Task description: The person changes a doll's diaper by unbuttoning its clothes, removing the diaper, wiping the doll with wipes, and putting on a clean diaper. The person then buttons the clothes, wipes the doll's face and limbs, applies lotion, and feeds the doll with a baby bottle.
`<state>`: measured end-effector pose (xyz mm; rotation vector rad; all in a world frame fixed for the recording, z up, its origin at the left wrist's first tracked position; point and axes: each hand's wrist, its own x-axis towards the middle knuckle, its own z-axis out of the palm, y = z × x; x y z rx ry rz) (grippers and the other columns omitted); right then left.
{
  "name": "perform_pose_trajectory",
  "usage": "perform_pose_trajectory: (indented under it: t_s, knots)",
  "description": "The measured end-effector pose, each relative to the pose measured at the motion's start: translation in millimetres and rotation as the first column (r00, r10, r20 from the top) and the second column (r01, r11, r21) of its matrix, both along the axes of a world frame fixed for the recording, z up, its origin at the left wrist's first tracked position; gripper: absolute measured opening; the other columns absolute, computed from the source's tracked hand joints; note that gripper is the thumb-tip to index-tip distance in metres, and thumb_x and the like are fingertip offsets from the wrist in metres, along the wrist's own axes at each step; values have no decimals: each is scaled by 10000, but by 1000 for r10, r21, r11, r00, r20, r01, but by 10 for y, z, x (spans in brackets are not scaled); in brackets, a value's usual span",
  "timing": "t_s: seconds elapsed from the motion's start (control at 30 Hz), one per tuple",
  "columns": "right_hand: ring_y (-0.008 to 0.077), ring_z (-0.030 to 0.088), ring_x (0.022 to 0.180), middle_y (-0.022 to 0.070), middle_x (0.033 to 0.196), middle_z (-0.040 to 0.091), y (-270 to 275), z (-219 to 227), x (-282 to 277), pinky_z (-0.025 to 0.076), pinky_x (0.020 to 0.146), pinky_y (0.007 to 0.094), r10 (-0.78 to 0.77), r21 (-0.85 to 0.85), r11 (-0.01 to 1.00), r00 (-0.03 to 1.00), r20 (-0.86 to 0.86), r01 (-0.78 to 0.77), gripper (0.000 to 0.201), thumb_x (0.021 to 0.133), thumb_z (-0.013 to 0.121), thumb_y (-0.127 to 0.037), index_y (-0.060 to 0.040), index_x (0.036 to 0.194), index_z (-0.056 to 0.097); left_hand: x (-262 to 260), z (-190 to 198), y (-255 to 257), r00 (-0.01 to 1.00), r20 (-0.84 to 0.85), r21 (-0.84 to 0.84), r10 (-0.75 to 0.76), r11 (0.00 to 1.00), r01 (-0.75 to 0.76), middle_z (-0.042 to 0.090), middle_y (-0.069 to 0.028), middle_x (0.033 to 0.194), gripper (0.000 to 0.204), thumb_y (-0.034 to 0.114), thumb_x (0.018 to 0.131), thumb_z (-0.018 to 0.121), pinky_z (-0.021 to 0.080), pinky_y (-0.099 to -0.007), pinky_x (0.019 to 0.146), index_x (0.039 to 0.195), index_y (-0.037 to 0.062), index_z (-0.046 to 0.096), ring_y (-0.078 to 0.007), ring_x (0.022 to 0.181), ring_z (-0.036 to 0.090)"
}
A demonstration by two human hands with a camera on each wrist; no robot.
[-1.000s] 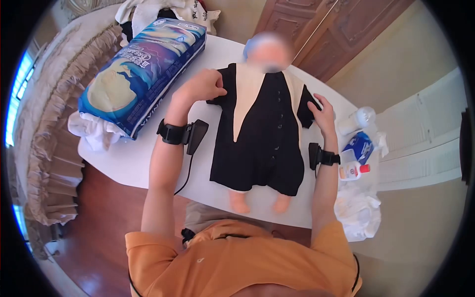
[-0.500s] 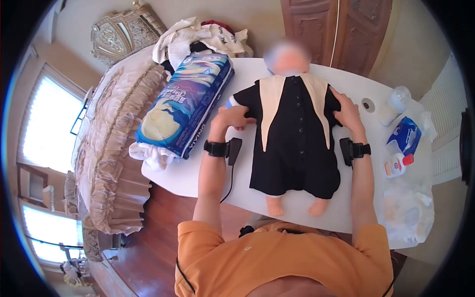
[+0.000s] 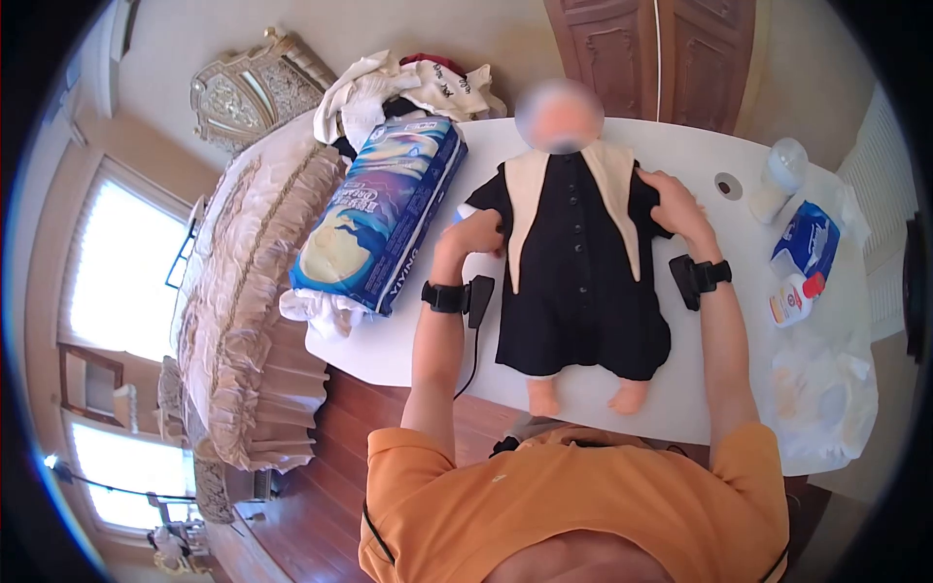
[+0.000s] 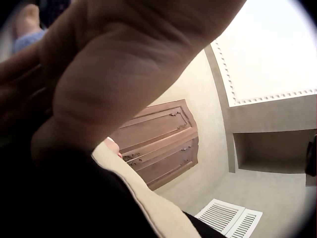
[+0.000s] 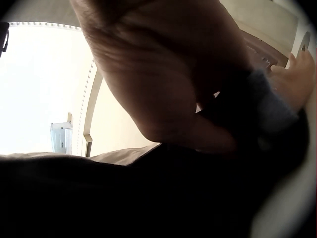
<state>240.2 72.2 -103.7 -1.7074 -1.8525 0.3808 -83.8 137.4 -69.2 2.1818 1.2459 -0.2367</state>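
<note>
A baby doll (image 3: pixel 544 395) lies on its back on the white table, feet toward the person, its head blurred. It wears a black romper (image 3: pixel 580 311) with a row of buttons and a long cream collar (image 3: pixel 526 214). The left hand (image 3: pixel 476 233) grips the romper at the sleeve on the left, its thumb against the black cloth in the left wrist view. On the other side, the right hand (image 3: pixel 677 209) holds the opposite sleeve, thumb on the cloth. Beyond that sleeve, the right wrist view shows a blue-grey cuff (image 5: pixel 272 106) and the doll's small hand (image 5: pixel 297 82).
A large blue diaper pack (image 3: pixel 374 214) lies left of the doll, with white cloth (image 3: pixel 326 309) under its near end. Clothes (image 3: pixel 408 92) are heaped behind it. At right stand a baby bottle (image 3: pixel 780 170), a blue packet (image 3: pixel 809 241), a red-capped bottle (image 3: pixel 792 301) and clear plastic (image 3: pixel 826 398).
The left hand has come down from above the sleeve to its near side and taken hold of it. The right hand has closed in on the other sleeve. The head view has swung left.
</note>
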Motion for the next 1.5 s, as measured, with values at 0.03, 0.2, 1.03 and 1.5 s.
perform_pose_trajectory:
  t_s: [0.03, 0.2, 1.03, 1.5]
  knots:
    - [327, 485, 983, 152, 1062, 517, -6, 16, -30, 401, 837, 378, 24, 3, 1000, 1000, -15, -24, 574, 620, 467, 68, -86, 1173, 477, 5, 44, -41, 999, -37, 172, -9, 985, 15, 609, -162, 633, 127, 67, 648, 520, 487, -371, 572, 654, -41, 586, -243, 608, 620]
    - [332, 478, 1000, 175, 1084, 495, -91, 164, -147, 395, 854, 387, 42, -92, 995, 999, -34, -45, 569, 635, 542, -23, -95, 1193, 456, -99, 164, -42, 998, -56, 330, -19, 943, 36, 583, -230, 738, 138, 69, 603, 549, 462, -406, 657, 672, -46, 585, -355, 741, 586]
    - [363, 383, 1087, 223, 1140, 424, -214, -112, 1128, 325, 925, 454, -722, 221, 209, 302, -623, 953, 796, 560, 727, -203, 56, 1190, 315, 1326, 1499, -849, 816, 329, 282, -476, 874, 396, 616, -116, 765, 275, 139, 779, 592, 458, -251, 620, 997, -28, 562, -147, 686, 596]
    - [306, 418, 1064, 142, 1093, 455, -581, 197, 612, 404, 829, 434, -814, -24, 431, 377, -441, 902, 712, 499, 766, -231, -17, 1074, 406, 3481, 252, -284, 542, 802, 175, -250, 967, 186, 399, -185, 1197, 961, 213, 570, 785, 345, -340, 929, 1290, -20, 193, -263, 1119, 400]
